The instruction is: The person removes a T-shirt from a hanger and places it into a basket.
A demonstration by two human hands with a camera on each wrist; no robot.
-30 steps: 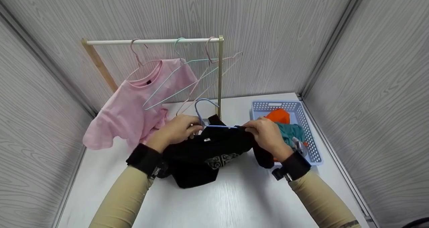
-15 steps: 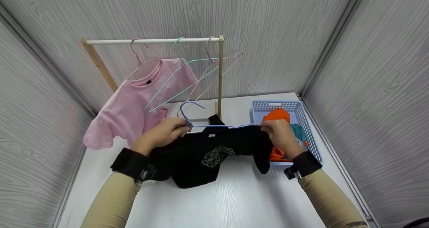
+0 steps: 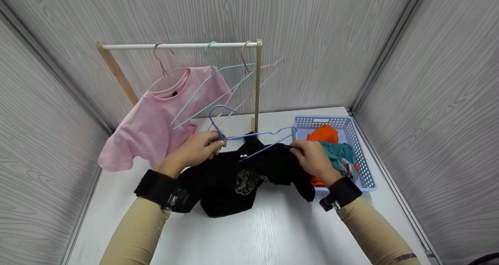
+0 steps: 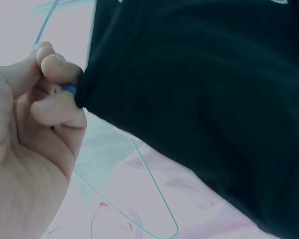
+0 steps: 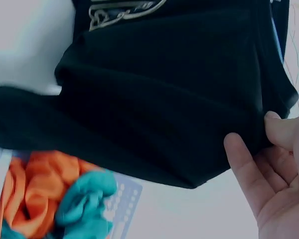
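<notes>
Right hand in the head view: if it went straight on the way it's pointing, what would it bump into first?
Past the black cloth shirt that it pinches, the right hand would probably meet the thin blue clothes hanger first, though depth is unclear.

No text, brand or number can be read. A tiny white label [image 3: 243, 156] is borne by the black shirt [image 3: 223, 183], across which a pale design [image 3: 245, 182] is printed; a tiny dark label [image 3: 174, 93] is seen inside the pink shirt [image 3: 154, 119]; both labels are indistinct.
</notes>
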